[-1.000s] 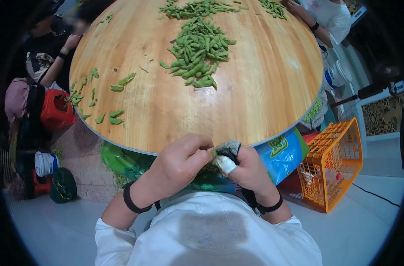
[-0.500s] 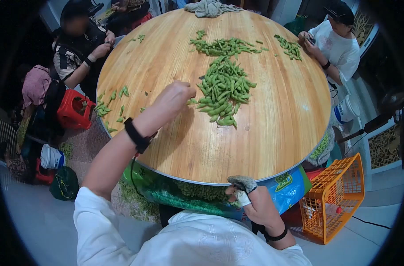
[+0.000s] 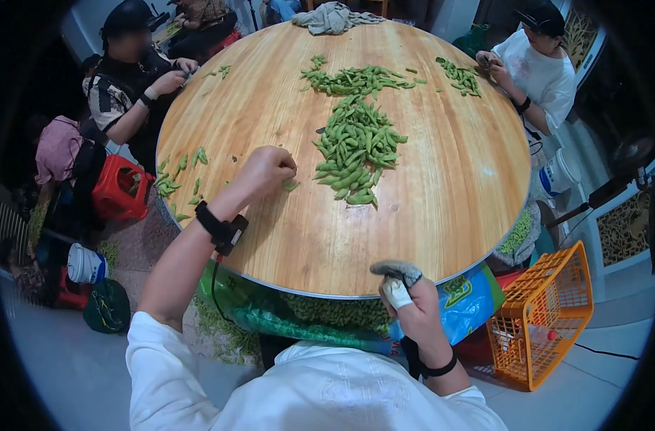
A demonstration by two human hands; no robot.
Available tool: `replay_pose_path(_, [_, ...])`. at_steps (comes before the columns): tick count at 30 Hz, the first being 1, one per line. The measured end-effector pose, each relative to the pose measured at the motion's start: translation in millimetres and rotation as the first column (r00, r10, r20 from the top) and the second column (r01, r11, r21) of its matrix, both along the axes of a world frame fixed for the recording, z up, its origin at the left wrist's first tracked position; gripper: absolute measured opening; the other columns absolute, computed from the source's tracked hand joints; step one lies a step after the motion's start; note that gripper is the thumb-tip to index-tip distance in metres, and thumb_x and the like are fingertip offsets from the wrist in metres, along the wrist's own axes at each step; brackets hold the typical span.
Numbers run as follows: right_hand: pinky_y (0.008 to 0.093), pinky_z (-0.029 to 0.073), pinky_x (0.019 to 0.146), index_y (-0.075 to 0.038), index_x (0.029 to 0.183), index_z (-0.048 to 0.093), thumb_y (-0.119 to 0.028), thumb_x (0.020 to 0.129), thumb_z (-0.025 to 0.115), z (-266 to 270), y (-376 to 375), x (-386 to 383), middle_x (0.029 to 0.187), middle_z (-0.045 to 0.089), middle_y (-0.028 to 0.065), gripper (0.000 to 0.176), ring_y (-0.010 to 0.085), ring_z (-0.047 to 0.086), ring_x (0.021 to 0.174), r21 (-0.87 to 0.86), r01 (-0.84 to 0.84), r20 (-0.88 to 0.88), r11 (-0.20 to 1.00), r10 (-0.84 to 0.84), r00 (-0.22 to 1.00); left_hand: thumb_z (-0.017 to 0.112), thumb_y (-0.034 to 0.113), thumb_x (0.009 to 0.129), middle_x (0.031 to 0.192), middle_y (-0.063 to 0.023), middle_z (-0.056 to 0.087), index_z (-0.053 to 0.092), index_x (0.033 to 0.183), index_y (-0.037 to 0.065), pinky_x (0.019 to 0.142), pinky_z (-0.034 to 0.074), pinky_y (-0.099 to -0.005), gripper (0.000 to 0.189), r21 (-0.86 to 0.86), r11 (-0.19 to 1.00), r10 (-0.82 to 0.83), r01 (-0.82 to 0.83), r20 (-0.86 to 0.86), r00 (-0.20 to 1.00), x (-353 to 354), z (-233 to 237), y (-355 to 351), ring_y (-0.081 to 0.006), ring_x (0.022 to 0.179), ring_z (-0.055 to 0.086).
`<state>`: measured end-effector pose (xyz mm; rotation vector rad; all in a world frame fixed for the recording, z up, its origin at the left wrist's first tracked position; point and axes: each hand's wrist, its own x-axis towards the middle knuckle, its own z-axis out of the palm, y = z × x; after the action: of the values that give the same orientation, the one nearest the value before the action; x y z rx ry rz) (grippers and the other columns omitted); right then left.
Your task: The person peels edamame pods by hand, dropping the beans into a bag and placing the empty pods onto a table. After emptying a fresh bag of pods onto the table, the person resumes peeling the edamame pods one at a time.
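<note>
While pinching a green pod (image 3: 291,186) in the left hand (image 3: 266,172) at the desk (image 3: 428,215), left of the piled pods (image 3: 360,147), holds the right hand (image 3: 419,309), with finger covers (image 3: 399,271), by the near edge; cannot tell whether apart or together.

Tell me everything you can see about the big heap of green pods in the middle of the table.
The heap is made of many plump-looking green pods, lying loosely across one another at different angles. It rests on the round, wood-grained table, narrows toward the near side, and its far end lies close to a wider spread of pods. The left hand is beside it, apart from it.
</note>
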<state>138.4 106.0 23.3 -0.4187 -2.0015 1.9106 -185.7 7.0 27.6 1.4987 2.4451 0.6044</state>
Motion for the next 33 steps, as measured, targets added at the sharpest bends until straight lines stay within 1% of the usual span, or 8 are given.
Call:
replay_pose_path(2, [0.0224,0.039,0.052,0.001,0.108,0.057,-0.010,0.090,0.046,1,-5,-8,0.065,0.050,-0.0003,0.023,0.0064,0.045,0.055,-0.052,0.003,-0.003,0.999,-0.003,1.000,0.061,0.009,0.082,0.073,-0.0031,0.059,0.058,0.086,0.001,0.055,0.043,-0.0235,0.009,0.160,0.946,0.139,-0.283,0.589,0.796,17,10,-9,-0.0109,0.061,0.055])
replay_pose_path(3, [0.0222,0.039,0.052,0.001,0.109,0.056,-0.010,0.091,0.046,1,-7,-11,0.066,0.051,0.0000,0.024,0.0065,0.046,0.055,-0.095,-0.016,-0.030,0.995,0.014,0.999,0.061,0.009,0.082,0.073,-0.0031,0.059,0.058,0.086,0.001,0.055,0.043,-0.0235,0.009,0.152,0.948,0.137,-0.278,0.594,0.793,31,16,-14,-0.0109,0.061,0.055])
replay_pose_path(5, [0.0220,0.040,0.053,0.001,0.111,0.055,-0.009,0.089,0.045,5,-7,-15,0.068,0.052,0.0007,0.025,0.0072,0.048,0.056,-0.152,-0.052,-0.008,0.987,0.051,0.999,0.059,0.012,0.086,0.076,0.0020,0.057,0.057,0.088,0.004,0.053,0.038,-0.0172,0.008,0.167,0.899,0.038,-0.405,0.891,0.452,67,23,-21,-0.0042,0.061,0.048])
replay_pose_path(11, [0.0221,0.040,0.052,0.000,0.111,0.054,-0.009,0.088,0.047,-13,-4,-27,0.070,0.055,0.0024,0.026,0.0088,0.049,0.057,0.035,-0.037,-0.025,0.999,0.037,0.999,0.058,0.005,0.085,0.085,-0.0004,0.059,0.058,0.090,0.004,0.055,0.037,-0.0167,0.005,0.284,0.744,-0.212,-0.604,0.959,0.189,155,-8,-16,-0.0049,0.067,0.049])
replay_pose_path(26, [0.0209,0.037,0.048,0.000,0.094,0.055,-0.011,0.090,0.048,-12,-2,-17,0.063,0.051,-0.0023,0.013,0.0050,0.046,0.054,0.144,0.095,-0.035,0.985,-0.091,0.995,0.061,-0.005,0.079,0.085,-0.0045,0.060,0.059,0.087,0.001,0.072,0.047,-0.0232,0.010,0.497,0.677,-0.237,-0.542,0.845,0.480,195,-14,5,-0.0100,0.078,0.057])
replay_pose_path(28, [0.0380,0.043,0.060,0.004,0.101,0.055,-0.009,0.086,0.048,-4,-1,-14,0.073,0.055,0.0217,0.020,0.0364,0.055,0.066,0.179,0.025,0.093,0.984,-0.042,0.995,0.061,-0.006,0.079,0.085,-0.0049,0.060,0.059,0.086,0.000,0.072,0.047,-0.0235,0.010,0.520,0.656,-0.247,-0.548,0.833,0.495,197,-16,6,-0.0102,0.078,0.057])
replay_pose_path(32, [0.0384,0.043,0.060,0.004,0.101,0.055,-0.009,0.086,0.048,-5,-3,-12,0.075,0.055,0.0229,0.021,0.0376,0.055,0.068,0.171,0.016,0.091,0.985,-0.032,0.995,0.060,-0.007,0.078,0.085,-0.0053,0.059,0.058,0.085,0.000,0.072,0.046,-0.0239,0.010,0.555,0.631,-0.275,-0.542,0.813,0.513,198,-16,7,-0.0107,0.078,0.056])
replay_pose_path(33, [0.0304,0.040,0.054,0.003,0.100,0.055,-0.009,0.087,0.047,-10,-2,-14,0.069,0.053,0.0110,0.019,0.0220,0.051,0.061,0.208,0.037,0.029,0.978,-0.044,0.999,0.060,-0.007,0.078,0.085,-0.0053,0.059,0.058,0.085,0.000,0.072,0.046,-0.0239,0.010,0.556,0.632,-0.276,-0.541,0.813,0.513,199,-17,6,-0.0107,0.078,0.056])
